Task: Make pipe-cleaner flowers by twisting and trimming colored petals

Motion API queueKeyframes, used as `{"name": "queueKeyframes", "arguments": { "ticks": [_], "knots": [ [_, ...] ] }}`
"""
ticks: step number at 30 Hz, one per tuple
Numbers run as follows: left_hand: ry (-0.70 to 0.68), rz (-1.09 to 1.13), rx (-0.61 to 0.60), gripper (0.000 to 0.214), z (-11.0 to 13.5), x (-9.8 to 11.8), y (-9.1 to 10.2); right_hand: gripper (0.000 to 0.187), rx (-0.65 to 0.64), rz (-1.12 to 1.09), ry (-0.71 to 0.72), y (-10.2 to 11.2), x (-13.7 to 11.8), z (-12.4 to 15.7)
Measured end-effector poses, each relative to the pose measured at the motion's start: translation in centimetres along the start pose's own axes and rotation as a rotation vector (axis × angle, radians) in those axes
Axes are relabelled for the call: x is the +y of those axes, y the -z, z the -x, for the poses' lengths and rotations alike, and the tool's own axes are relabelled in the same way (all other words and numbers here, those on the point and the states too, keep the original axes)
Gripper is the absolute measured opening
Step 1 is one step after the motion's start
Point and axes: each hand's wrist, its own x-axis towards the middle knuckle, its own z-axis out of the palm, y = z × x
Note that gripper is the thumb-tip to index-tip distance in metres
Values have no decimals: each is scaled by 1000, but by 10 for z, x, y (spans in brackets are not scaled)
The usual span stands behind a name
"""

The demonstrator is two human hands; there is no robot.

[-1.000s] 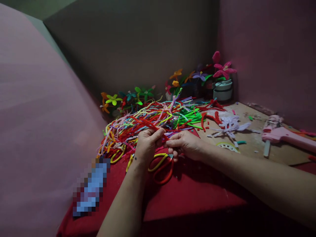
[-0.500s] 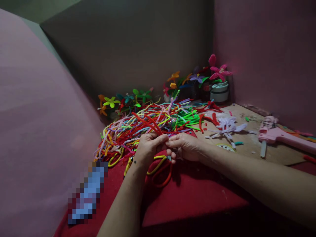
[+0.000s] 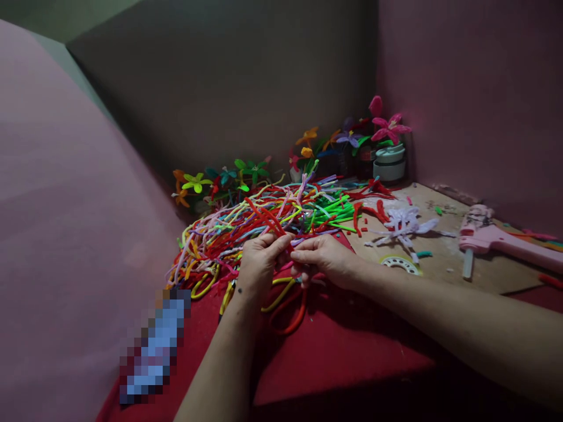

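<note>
Red pipe cleaners (image 3: 269, 218) stick up and away from the pinch of my left hand (image 3: 260, 258), which is closed on them. My right hand (image 3: 323, 258) meets it from the right, thumb and forefinger pinched at the lower end of the same red pipe cleaners. Below the hands, scissors with red and yellow handles (image 3: 288, 316) lie on the red cloth (image 3: 352, 357), partly hidden. Just behind the hands spreads a heap of many-coloured pipe cleaners (image 3: 220, 225).
A pink glue gun (image 3: 497, 239) lies on the brown board (image 3: 479, 281) at right, near a white pipe-cleaner bundle (image 3: 407, 225) and a white ring-shaped spool (image 3: 400, 265). Pipe-cleaner flowers (image 3: 390, 128) line the back wall beside a pale round container (image 3: 389, 167). A pixelated patch covers something at left.
My hands have drawn slightly apart, showing more of the red pipe cleaners between the fingertips. The red ends have shifted a little to the right.
</note>
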Motion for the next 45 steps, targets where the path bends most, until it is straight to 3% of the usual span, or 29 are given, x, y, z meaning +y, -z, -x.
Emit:
{"name": "queueKeyframes", "arguments": {
  "ticks": [12, 19, 23, 26, 30, 37, 45],
  "knots": [
    [-68, -14, 115, 30, 3, -2, -13, 14, 44, -58, -43, 2, 1, -1],
    [-88, 13, 139, 23, 2, -5, -11, 5, 51, -116, -101, 3, -1, -1],
    [-63, 54, 153, 24, -1, -4, -6, 10, 2, -153, -167, 1, -1, -1],
    [12, 113, 103, 24, -1, -1, -4, 10, 15, -125, -158, 0, -1, 0],
    [165, 83, -78, 22, 2, 3, -5, 7, 51, -152, -98, 2, -1, -1],
    [227, 227, -108, 21, 2, 4, -5, 11, -87, -428, -154, 7, -4, -2],
    [207, 294, -109, 22, 1, -2, -9, 10, -129, -582, -238, 8, 1, -3]
  ]
}}
